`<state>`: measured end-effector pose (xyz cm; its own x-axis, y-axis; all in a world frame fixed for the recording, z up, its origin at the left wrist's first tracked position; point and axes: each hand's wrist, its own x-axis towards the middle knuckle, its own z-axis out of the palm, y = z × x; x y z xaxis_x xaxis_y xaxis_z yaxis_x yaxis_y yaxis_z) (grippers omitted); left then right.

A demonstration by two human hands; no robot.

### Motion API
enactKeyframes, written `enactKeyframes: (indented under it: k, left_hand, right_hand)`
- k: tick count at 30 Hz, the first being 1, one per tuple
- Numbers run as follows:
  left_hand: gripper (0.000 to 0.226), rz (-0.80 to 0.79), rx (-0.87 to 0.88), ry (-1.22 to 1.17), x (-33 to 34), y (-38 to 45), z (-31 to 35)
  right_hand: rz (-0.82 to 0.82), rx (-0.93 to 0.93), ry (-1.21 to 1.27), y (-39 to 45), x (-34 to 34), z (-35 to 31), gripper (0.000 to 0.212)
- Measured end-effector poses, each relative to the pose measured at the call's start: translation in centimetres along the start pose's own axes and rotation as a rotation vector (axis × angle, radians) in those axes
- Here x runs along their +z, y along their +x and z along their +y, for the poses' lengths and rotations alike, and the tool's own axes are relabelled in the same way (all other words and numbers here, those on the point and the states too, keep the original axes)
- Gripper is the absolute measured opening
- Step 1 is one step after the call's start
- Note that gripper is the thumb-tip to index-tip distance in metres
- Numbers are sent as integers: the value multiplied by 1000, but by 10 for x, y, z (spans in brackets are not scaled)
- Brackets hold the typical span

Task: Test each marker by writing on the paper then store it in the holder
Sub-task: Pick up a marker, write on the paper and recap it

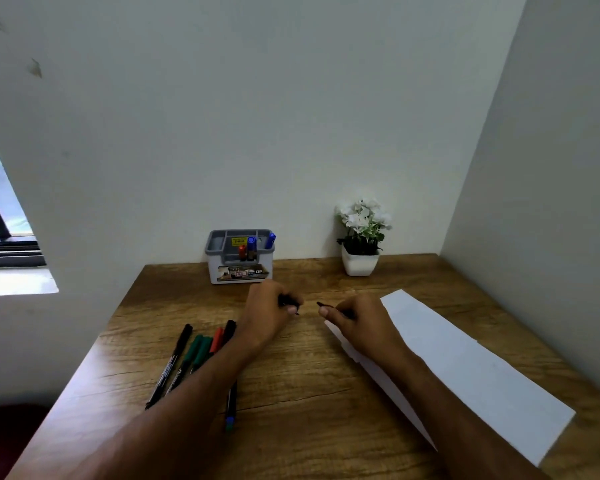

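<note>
From the head view, both hands meet over the middle of the wooden bench point(291, 375). The left hand point(269, 317) has a narrow grip curled round a small dark piece, most likely the black marker's cap point(289, 303), though most of it is hidden by the fingers. The right hand point(355, 322) pinches the black marker point(326, 305), whose dark tip pokes out toward the left hand; the two pieces are near each other but apart.

The paper point(465, 362) lies to the right, partly under the right forearm, and no marks can be made out on it. The waiting markers point(187, 355), black, green and red among them, lie in a loose bunch at the left, partly covered by the left forearm. The holder point(239, 256) stands at the back against the wall and already carries a red and two blue markers. A potted plant point(361, 237) sits to its right.

The marker seems uncapped, either about to be tested or about to be closed. From here, the left forearm rests over the loose markers, so a careless sweep could roll them toward the bench edge. An exposed tip could smear the fingers or the wood, and a cap pushed on crookedly would let the tip dry in the holder.
</note>
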<state>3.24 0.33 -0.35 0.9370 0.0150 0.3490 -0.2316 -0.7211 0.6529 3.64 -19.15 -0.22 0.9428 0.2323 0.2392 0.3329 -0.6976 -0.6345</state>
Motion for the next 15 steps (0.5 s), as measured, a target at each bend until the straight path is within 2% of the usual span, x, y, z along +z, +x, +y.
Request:
enactKeyframes:
  k: [3, 8, 10, 13, 15]
  left_hand:
    - [16, -48, 1, 52, 12, -1, 5]
    - [12, -37, -11, 111, 18, 0, 0]
    - [13, -49, -11, 121, 19, 0, -3]
    - [18, -47, -28, 126, 22, 0, -6]
    - [21, 1, -44, 132, 22, 0, -2]
  right_hand:
    - [11, 19, 94, -1, -3, 0, 39]
    - [17, 113, 338, -6, -14, 3, 29]
    - [34, 140, 424, -8, -17, 2, 19]
    - [39, 163, 667, -13, -21, 2, 27]
    - [52, 168, 774, -17, -26, 4, 23]
